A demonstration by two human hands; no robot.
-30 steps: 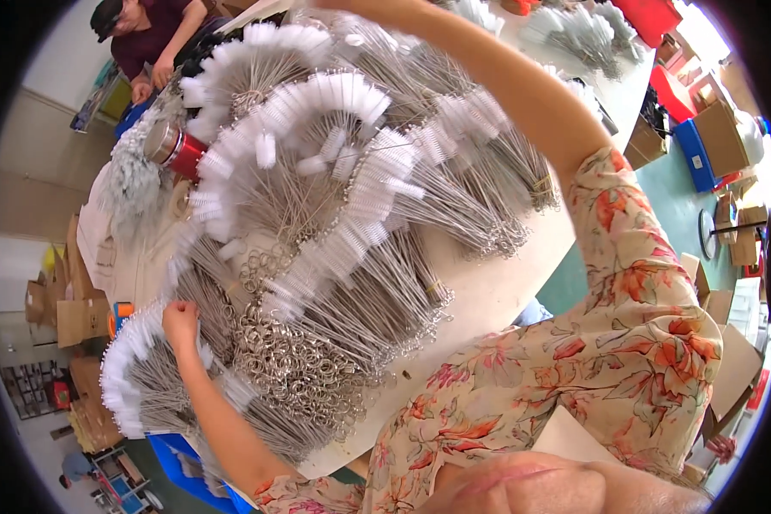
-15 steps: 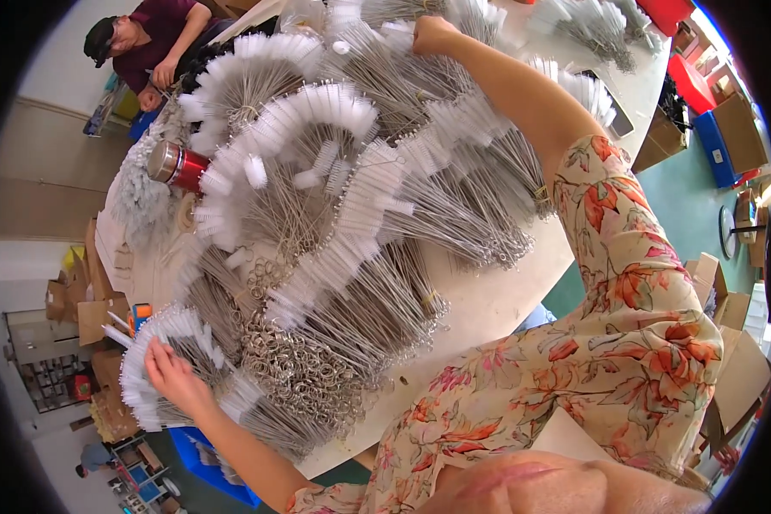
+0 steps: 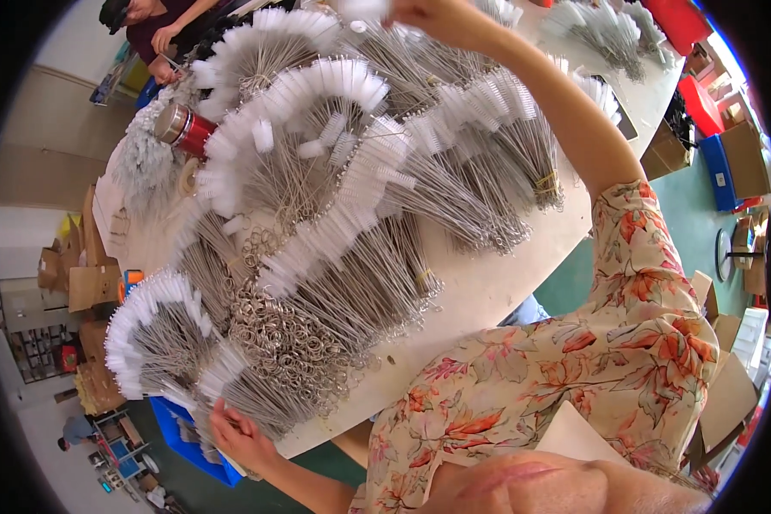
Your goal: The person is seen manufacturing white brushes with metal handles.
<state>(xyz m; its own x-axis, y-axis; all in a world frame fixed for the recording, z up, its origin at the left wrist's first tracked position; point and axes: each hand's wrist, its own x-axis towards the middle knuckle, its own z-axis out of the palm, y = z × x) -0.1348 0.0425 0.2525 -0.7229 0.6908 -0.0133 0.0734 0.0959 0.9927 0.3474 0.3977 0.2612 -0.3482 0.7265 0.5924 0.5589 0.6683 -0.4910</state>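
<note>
Fans of long wire bottle brushes with white bristle heads cover a white table. A heap of loose metal ring handles lies near the front edge. My left hand is at the table's near-left edge, fingers closed on the wire stems of a small brush bundle. Next to it is a white-tipped fan. My right arm in a floral sleeve reaches across the table. My right hand is at the far side, gripping white brush heads at the picture's top edge.
A red metal can stands at the far left of the table. Another person works at the far left corner. A blue bin sits below the near edge. Cardboard boxes stand on the left, red and blue crates on the right.
My left hand has slid down from the white-tipped fan to the table's near edge. My right hand has reached farther across, to the top of the picture.
</note>
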